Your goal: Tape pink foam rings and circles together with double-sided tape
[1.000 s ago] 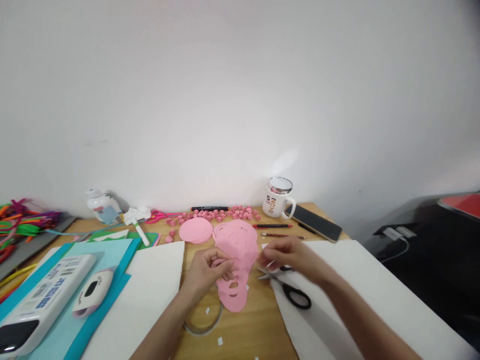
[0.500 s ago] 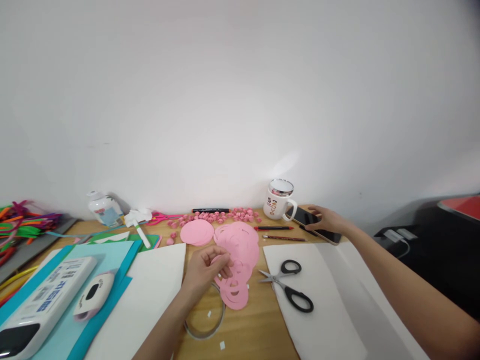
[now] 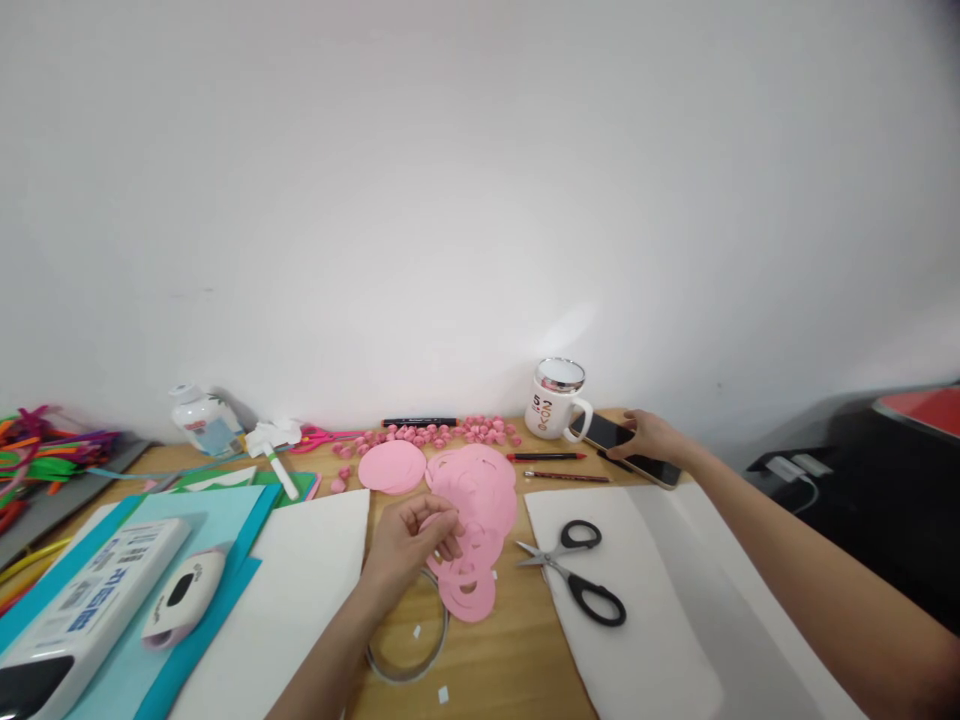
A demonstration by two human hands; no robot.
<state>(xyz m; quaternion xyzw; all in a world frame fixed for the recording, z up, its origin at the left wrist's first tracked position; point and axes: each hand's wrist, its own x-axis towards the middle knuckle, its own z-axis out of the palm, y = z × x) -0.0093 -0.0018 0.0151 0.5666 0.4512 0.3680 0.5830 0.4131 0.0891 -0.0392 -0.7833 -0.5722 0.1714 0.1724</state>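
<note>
My left hand [image 3: 411, 540] is closed, thumb against curled fingers, over the edge of a heap of pink paper rings and discs [image 3: 480, 492]. What its fingers hold, if anything, is hidden. At the back right, my right hand [image 3: 654, 440] grips a dark smartphone [image 3: 660, 470] by its edges, with the phone lying on the table. Below my left hand lies a roll of tape [image 3: 409, 672], partly covered by the wrist. Black-handled scissors [image 3: 574, 570] rest slightly spread on white sheets [image 3: 645, 640] between my two arms.
A white mug [image 3: 553, 405] stands beside the phone, with a pencil [image 3: 570, 477] and a red-black pen [image 3: 546, 457] in front. Small pink paper pieces [image 3: 487, 430] lie along the wall. At left are a white bottle [image 3: 204, 420], blue sheets [image 3: 214, 515] and a white device [image 3: 184, 598].
Both hands stay almost where they were, the right one still on the smartphone. The whole view has shifted very slightly.
</note>
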